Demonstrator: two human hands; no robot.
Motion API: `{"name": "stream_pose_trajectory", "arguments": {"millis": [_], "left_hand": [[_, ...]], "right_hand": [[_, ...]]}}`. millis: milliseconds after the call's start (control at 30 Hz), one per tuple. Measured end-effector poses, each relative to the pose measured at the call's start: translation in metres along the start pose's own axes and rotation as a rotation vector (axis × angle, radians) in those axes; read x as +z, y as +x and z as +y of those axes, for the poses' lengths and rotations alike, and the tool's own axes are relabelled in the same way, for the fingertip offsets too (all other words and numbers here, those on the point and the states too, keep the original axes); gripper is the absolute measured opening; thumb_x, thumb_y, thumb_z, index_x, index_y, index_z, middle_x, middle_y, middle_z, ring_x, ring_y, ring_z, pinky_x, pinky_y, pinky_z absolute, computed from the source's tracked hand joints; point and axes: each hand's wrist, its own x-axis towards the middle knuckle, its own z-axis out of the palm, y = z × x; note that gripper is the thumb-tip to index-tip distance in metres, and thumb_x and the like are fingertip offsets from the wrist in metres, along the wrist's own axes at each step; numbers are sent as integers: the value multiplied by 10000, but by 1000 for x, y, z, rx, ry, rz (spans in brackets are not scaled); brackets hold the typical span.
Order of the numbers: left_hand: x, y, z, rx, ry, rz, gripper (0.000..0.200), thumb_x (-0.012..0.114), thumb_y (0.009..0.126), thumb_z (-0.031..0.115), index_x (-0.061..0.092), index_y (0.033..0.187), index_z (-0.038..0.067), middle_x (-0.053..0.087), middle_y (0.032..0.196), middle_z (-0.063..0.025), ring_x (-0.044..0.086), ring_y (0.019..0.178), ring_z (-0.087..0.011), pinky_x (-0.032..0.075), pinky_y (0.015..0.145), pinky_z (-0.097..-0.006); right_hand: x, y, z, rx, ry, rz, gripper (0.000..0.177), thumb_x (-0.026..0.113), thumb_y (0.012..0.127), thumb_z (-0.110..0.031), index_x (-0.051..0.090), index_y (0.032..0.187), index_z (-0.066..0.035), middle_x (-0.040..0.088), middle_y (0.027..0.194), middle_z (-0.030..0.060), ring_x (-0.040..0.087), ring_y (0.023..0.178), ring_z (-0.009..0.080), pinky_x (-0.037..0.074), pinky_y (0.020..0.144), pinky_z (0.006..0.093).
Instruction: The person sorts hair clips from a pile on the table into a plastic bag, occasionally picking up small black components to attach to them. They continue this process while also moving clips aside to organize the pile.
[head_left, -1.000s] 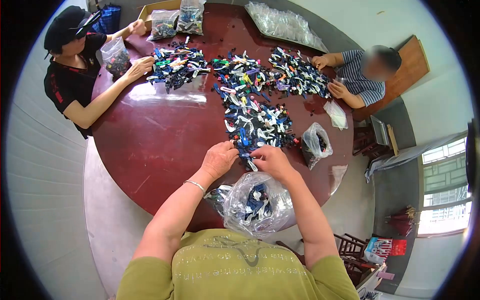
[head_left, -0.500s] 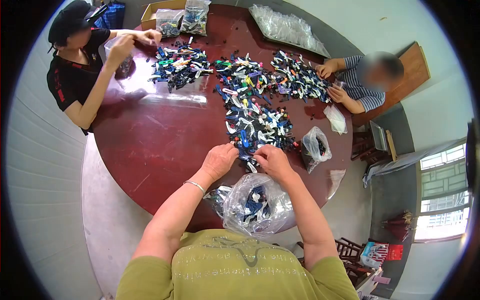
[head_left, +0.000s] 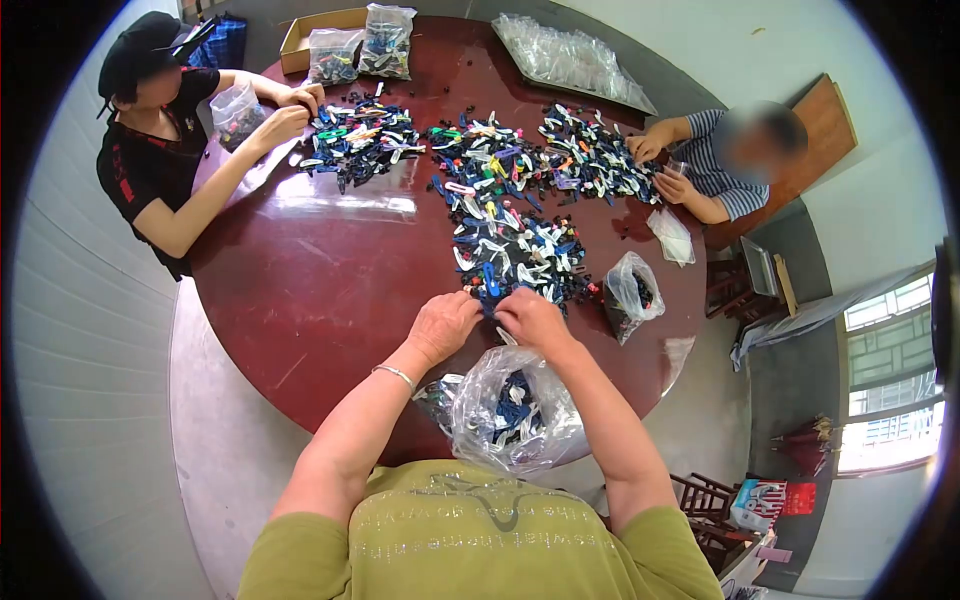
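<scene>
A large pile of small clips (head_left: pixel 515 240), mostly white, dark blue and black, lies on the round red table (head_left: pixel 310 290). At its near end my left hand (head_left: pixel 445 325) has its fingers pinched together over the clips. Close beside it on the right, my right hand (head_left: pixel 532 318) is also pinched, fingertips down. Whatever either hand holds is too small and hidden to name. An open clear plastic bag (head_left: pixel 470 425) with blue and white clips inside sits between my forearms at the table's near edge.
A bag of dark pieces (head_left: pixel 632 290) stands right of the pile. Two people (head_left: pixel 150 150) (head_left: pixel 735 165) handle clips across the table. Filled bags (head_left: pixel 387 45) stand at the back by a cardboard box (head_left: pixel 300 38), and a tray of clear bags (head_left: pixel 570 60) lies back right.
My right hand has moved slightly left, nearer my left hand. The person on the left has lowered a raised hand toward the clips.
</scene>
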Motion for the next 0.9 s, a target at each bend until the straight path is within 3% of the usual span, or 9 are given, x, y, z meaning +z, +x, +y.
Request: {"name": "stream_pose_trajectory", "arguments": {"millis": [167,267,367,467,500,533,600,700,900], "left_hand": [[-8,2,4,-102,-97,16,106,663,786,180,622,807,84,606,840,-75,619,784,-273,505,702,-378],[-6,3,-1,-182,-148,-2,91,658,790,171,631,817,88,619,841,-71,623,791,-272,506,708,-374],[-3,6,1,-242,-160,-34,73,658,785,159,642,824,98,623,841,-66,624,803,-274,505,712,-374],[1,6,5,-220,-104,-4,66,657,775,141,651,832,108,617,825,-69,621,806,-276,503,711,-379],[2,6,7,-199,-75,22,69,656,771,133,654,836,110,614,816,-70,619,805,-276,502,710,-381],[2,6,6,-188,-82,20,72,654,769,127,655,839,111,612,814,-71,617,804,-276,501,709,-382],[2,5,4,-153,-87,29,82,651,763,115,656,845,113,606,810,-74,614,803,-276,500,706,-385],[3,4,3,-121,-64,43,103,659,760,105,666,862,116,597,801,-59,611,795,-258,501,697,-372],[1,3,5,-119,-50,44,102,655,763,103,667,863,118,587,785,-55,611,784,-255,504,682,-375]], "right_hand": [[-62,-24,-25,234,381,144,112,675,804,-94,687,888,-20,623,798,34,587,727,120,465,651,250],[-107,-54,-53,462,704,-77,128,705,785,-90,692,885,-13,652,831,48,576,730,81,464,658,235],[-124,-70,-59,224,790,-293,116,701,783,-57,694,887,-6,645,815,32,553,729,47,451,644,209],[-98,-56,-47,319,607,-92,114,696,789,-67,703,891,-16,652,817,48,576,736,72,465,648,226],[-88,-45,-43,176,464,31,134,693,785,-91,704,894,-13,667,842,81,618,748,133,483,660,256],[-72,-36,-28,203,423,17,168,688,773,-111,702,910,-14,671,882,120,644,764,205,498,683,287],[-51,-18,-18,193,352,-93,188,670,775,-157,707,925,-50,666,894,130,650,801,263,507,694,337],[-16,3,-1,24,-37,-177,199,640,787,-249,709,928,-127,649,886,115,628,878,313,502,717,425],[-5,9,-8,-69,-257,-114,133,692,745,-218,671,804,-100,610,796,87,639,763,287,516,655,416]]}}
